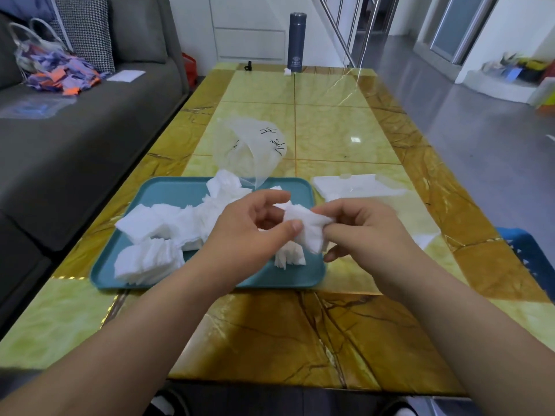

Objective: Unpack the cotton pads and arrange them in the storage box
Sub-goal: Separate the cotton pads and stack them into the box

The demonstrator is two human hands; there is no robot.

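White square cotton pads (156, 232) lie in loose heaps on a teal tray (168, 187) in the middle of the table. A small bunch of cotton pads (309, 228) hangs above the tray's right side, held between both hands. My left hand (249, 229) pinches its left edge with thumb and fingers. My right hand (360, 226) grips its right edge. A clear plastic bag (252, 145) with black writing lies crumpled behind the tray. A clear storage box (357, 186) stands to the right of the tray, partly hidden by my right hand.
The table (300, 325) is glossy yellow and brown marble. A dark flask (297, 42) stands at its far end. A grey sofa (75, 130) runs along the left. A blue crate (531, 256) sits at the table's right edge.
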